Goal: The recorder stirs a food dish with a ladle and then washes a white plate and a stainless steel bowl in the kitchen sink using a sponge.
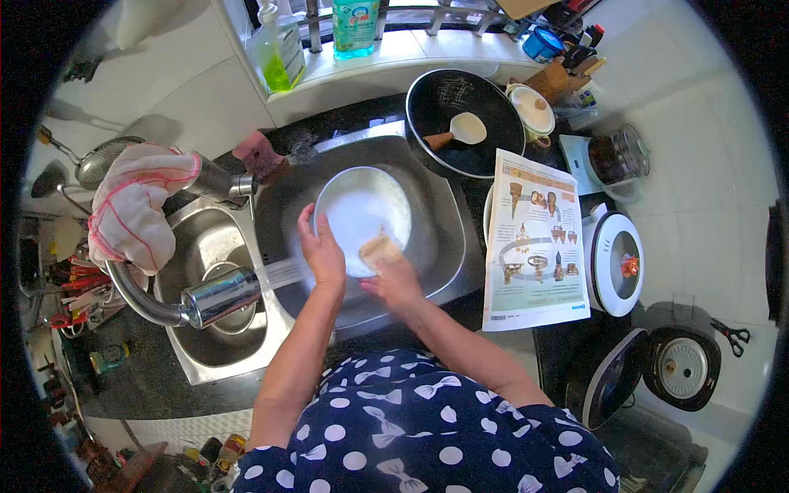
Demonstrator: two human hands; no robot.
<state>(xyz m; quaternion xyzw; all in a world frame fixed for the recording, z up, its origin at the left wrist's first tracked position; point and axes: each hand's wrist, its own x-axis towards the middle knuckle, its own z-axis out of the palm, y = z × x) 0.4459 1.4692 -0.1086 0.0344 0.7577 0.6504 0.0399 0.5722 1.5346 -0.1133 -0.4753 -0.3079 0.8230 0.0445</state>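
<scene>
A round white bowl [360,206] is tilted over the large stainless-steel sink basin [444,246]. My left hand [323,249] grips its left rim, thumb toward the inside. In my right hand [394,280] is a tan scrubbing cloth or sponge [380,248], pressed on the bowl's lower right inner surface; its exact material is hard to tell. Water [285,274] streams from the chrome faucet head [223,296] toward the basin, just left of my left wrist. A cloth with red lines [138,203] is wrapped around the faucet's upper part.
A black pot [425,101] holding a white scoop with a wooden handle [468,127] stands at the basin's back right corner. Right of the basin lies a printed sheet [536,246]. A pink sponge [259,154] sits behind the faucet, near a smaller basin [209,351].
</scene>
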